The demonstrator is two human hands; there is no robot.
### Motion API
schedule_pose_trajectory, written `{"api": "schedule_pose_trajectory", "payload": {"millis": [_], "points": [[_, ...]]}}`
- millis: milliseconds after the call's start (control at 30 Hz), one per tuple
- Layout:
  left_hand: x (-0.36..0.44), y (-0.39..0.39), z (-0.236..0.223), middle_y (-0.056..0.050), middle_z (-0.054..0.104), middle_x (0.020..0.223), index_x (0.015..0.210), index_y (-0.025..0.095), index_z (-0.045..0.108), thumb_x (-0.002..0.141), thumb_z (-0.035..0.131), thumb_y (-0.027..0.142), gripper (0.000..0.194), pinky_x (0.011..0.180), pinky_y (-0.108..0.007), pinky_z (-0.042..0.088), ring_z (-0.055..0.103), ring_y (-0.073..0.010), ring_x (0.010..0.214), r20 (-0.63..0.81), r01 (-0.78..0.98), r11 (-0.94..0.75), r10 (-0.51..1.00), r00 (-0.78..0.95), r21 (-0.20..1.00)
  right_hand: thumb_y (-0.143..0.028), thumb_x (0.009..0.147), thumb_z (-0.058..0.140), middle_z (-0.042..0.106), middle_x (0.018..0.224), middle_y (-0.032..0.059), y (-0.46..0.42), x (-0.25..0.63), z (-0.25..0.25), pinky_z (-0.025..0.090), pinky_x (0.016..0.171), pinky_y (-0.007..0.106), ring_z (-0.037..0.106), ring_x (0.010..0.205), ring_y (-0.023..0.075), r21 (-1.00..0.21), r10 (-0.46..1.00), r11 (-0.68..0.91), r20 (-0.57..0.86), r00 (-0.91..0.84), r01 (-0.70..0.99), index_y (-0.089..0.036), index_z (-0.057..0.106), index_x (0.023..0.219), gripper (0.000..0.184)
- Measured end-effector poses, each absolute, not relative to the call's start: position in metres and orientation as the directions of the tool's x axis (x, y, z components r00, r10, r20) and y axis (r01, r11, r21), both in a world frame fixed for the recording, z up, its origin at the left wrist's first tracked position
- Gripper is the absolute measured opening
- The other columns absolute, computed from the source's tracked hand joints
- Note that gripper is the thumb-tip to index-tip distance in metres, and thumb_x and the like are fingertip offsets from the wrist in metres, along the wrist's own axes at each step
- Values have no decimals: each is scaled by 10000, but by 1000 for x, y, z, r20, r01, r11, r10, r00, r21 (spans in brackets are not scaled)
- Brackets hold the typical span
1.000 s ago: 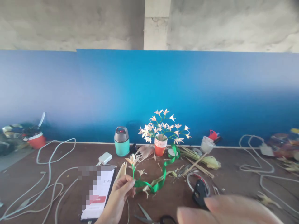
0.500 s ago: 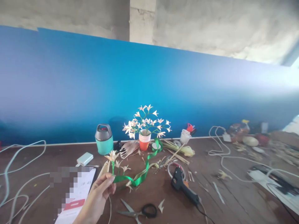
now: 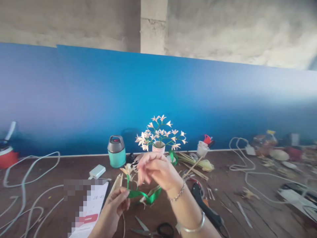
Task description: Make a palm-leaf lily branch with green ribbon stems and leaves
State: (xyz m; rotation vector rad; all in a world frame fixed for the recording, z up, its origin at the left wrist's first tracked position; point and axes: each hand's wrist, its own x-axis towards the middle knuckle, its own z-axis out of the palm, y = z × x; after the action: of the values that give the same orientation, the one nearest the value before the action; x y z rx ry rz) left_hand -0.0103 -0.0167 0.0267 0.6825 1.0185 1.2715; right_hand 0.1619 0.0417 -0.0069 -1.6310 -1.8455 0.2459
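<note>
Low on the left, my left hand (image 3: 118,200) pinches a green-wrapped flower stem together with the end of a green ribbon (image 3: 151,197). Pale, pointed-petal artificial flowers (image 3: 128,169) top this stem. Just right of them my right hand (image 3: 155,168) arches in the air with fingers bent down and loosely apart; nothing shows in it. The right hand hides part of the ribbon and the front of a paper cup (image 3: 158,147). From that cup rises a bunch of similar flowers (image 3: 164,133) on green stems. Scissors (image 3: 151,231) lie in front of the hands.
A black glue gun (image 3: 205,206) lies partly behind my right forearm. A phone (image 3: 95,208) is at left, near a white adapter (image 3: 97,172). A teal flask (image 3: 117,153), dried husks (image 3: 198,160) and a white cup (image 3: 202,148) stand or lie behind. Loose cables (image 3: 27,175) run along both sides.
My right hand has come into view from the lower right, up beside the held flowers. My left hand keeps its pinch on the stem and ribbon. The whole view has shifted slightly.
</note>
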Motion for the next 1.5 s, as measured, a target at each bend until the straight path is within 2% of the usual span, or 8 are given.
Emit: {"api": "schedule_pose_trajectory", "payload": {"millis": [167,267,367,500,667,800,1200,1500], "points": [[-17,15,-21,24,535,511,573,150,573,601,741,320,240,474,-195,347,465,-79,461,-201,-400,240,970,138,884,-368,719,630,630,854,70,63,146,-17,440,724,308,587,824,217,-542,956,185,293,-21,820,-185,669,838,222],[-17,12,-22,15,540,508,577,153,581,610,733,310,221,476,-205,341,471,-88,462,-202,-371,239,970,136,897,-345,637,676,618,775,75,64,136,-25,423,708,316,578,791,237,-544,958,190,283,-35,817,-176,682,758,208],[-15,9,-15,13,536,483,551,154,567,584,745,321,246,464,-205,332,465,-90,448,-212,-367,244,969,127,898,-209,628,649,605,748,69,69,130,-32,408,703,305,564,779,225,-544,954,212,295,-52,812,-183,672,644,38],[-12,10,-13,19,533,459,548,157,558,543,763,319,261,447,-199,318,462,-85,422,-241,-385,249,968,72,889,-133,650,602,597,702,44,70,132,-28,407,677,279,565,740,196,-560,941,268,328,-87,784,-185,630,525,139],[-10,14,-20,10,548,463,531,154,549,527,760,359,295,419,-204,298,476,-94,403,-233,-359,218,972,1,907,-198,734,566,592,713,31,64,146,5,434,687,266,570,731,177,-608,914,329,398,-81,723,-183,624,611,136],[-9,14,-20,19,543,427,544,160,547,507,770,386,319,400,-195,268,473,-96,387,-270,-395,247,963,-3,885,-254,762,567,563,739,49,56,148,26,456,661,291,558,715,187,-694,846,427,533,15,579,-180,612,639,150],[-7,8,-8,25,561,473,601,145,594,553,762,303,235,428,-185,314,526,-99,431,-283,-433,230,957,-61,871,-184,804,512,504,768,43,41,130,21,427,685,331,507,758,197,-466,701,571,705,-107,676,-205,587,706,125],[-7,7,-8,20,589,502,590,139,608,546,763,310,235,423,-186,333,527,-93,426,-260,-423,207,963,-72,882,-176,808,503,502,747,41,39,130,21,420,680,320,509,746,191,-458,690,559,719,-81,691,-190,594,720,128]]}}
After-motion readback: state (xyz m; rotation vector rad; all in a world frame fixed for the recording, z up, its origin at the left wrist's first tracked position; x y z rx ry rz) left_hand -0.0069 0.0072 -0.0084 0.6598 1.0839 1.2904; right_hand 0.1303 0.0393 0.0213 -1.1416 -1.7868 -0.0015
